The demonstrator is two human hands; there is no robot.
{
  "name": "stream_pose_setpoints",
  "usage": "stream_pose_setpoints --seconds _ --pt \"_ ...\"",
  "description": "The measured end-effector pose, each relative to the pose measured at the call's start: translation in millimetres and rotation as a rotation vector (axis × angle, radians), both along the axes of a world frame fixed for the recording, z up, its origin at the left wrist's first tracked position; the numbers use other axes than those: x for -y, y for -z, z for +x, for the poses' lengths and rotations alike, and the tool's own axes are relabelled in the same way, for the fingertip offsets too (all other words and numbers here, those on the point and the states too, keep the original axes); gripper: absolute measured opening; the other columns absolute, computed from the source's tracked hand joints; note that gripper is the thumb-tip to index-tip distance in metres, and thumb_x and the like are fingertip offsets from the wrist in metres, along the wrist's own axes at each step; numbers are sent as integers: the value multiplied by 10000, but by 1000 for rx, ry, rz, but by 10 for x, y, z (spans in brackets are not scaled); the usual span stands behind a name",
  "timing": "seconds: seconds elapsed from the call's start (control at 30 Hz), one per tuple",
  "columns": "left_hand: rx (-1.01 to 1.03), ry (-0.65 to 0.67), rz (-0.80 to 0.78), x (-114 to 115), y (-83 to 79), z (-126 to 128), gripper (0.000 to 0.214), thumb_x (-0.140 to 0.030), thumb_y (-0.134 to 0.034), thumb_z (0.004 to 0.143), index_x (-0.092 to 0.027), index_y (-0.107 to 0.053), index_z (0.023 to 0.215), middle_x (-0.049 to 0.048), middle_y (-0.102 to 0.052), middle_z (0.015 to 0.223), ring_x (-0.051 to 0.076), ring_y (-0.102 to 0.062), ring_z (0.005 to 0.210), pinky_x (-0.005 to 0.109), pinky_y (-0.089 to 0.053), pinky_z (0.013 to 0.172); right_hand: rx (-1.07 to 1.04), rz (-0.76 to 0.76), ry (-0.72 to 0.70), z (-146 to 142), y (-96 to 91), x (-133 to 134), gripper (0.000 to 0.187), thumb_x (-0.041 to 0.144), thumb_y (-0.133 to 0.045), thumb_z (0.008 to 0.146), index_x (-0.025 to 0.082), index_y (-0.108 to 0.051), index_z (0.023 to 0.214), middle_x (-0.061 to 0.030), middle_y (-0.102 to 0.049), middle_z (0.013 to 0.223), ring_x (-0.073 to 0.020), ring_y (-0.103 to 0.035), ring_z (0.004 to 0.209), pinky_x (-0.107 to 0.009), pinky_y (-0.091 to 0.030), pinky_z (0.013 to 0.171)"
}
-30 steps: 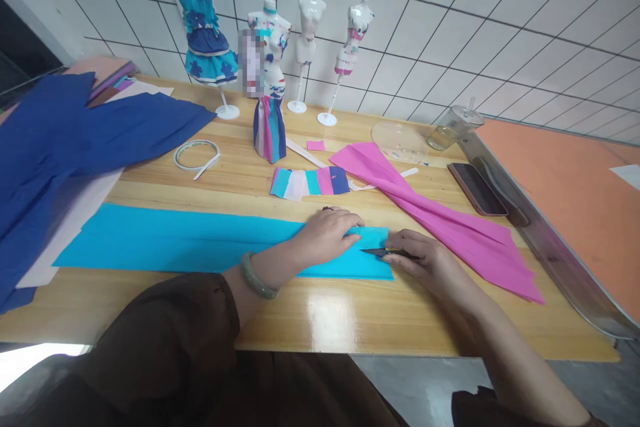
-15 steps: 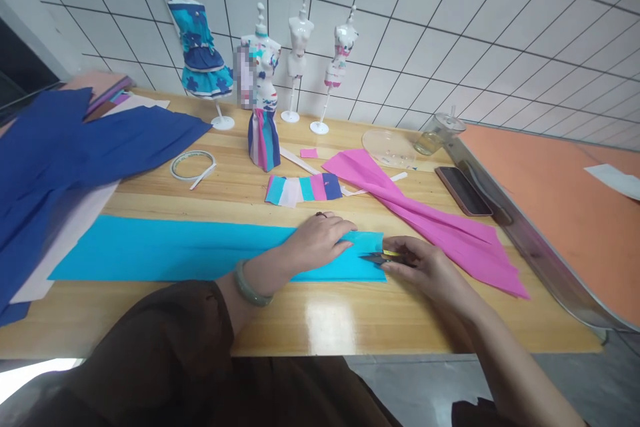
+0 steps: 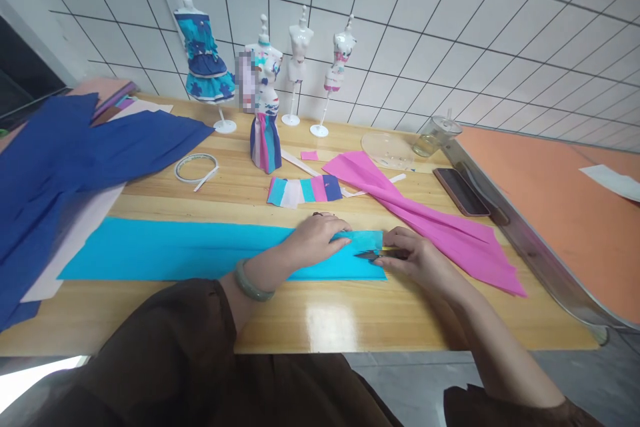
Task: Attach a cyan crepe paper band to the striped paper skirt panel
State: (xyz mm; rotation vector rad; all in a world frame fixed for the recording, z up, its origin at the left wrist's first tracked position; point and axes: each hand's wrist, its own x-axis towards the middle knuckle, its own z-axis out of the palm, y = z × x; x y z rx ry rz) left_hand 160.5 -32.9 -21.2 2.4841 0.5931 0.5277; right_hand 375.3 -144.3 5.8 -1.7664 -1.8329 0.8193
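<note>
Has the right grip point(image 3: 420, 256) closed around the handles of dark scissors point(image 3: 367, 255), tips pointing left over the right end of a long bright blue cloth point(image 3: 190, 250) – cannot tell whether biting into the cloth or only lying on it. Rests the left grip point(image 3: 316, 240) on the same cloth, just left of the blades, loosely open, fingers along the far edge and thumb apart from them. Wears a greenish bracelet point(image 3: 250, 285) on the left wrist and a brown sleeve point(image 3: 175, 340) above it.

Under both hands, the wooden surface point(image 3: 280, 317), with the blue cloth laid flat and lengthwise near the front edge. At the left end, a pale sheet point(image 3: 70, 240), partly beneath a loose navy cloth point(image 3: 100, 147). Just beyond the left grip, a striped strip point(image 3: 305, 191), with a small pink scrap point(image 3: 309, 155) behind. To the right of the right grip, a slanting, gathered pink cloth point(image 3: 425, 220); past that, a phone point(image 3: 463, 191) beside the metal rim of an orange board point(image 3: 545, 207). Between the navy cloth and the striped strip, a roll of white tape point(image 3: 192, 180).

Farther back, a clear plate point(image 3: 387, 150) near a glass cup point(image 3: 434, 138). Along the tiled wall point(image 3: 450, 33), from left to right – a blue-dressed dummy point(image 3: 205, 57), a striped-skirt dummy point(image 3: 269, 83) standing forward, a white dummy point(image 3: 300, 47) and a pink-marked dummy point(image 3: 341, 57).
</note>
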Motion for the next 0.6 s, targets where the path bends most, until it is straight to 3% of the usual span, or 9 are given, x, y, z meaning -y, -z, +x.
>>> stream_pose_setpoints --seconds 0.33,0.6 --pt "4 16 9 -7 13 12 238 -299 -520 856 -167 -625 1024 60 -672 1022 192 -591 972 328 -437 870 21 20 -37 -82 5 -61 168 379 -646 771 211 -650 775 -20 -504 771 -150 -501 693 -279 -415 578" --pt "-5 8 21 -11 24 16 226 -294 -523 857 -171 -624 1016 61 -670 1031 199 -588 984 341 -433 878 -17 -9 -47 -87 19 -75 190 394 -631 779 215 -673 831 -27 -513 791 -153 -524 692 -280 -427 570"
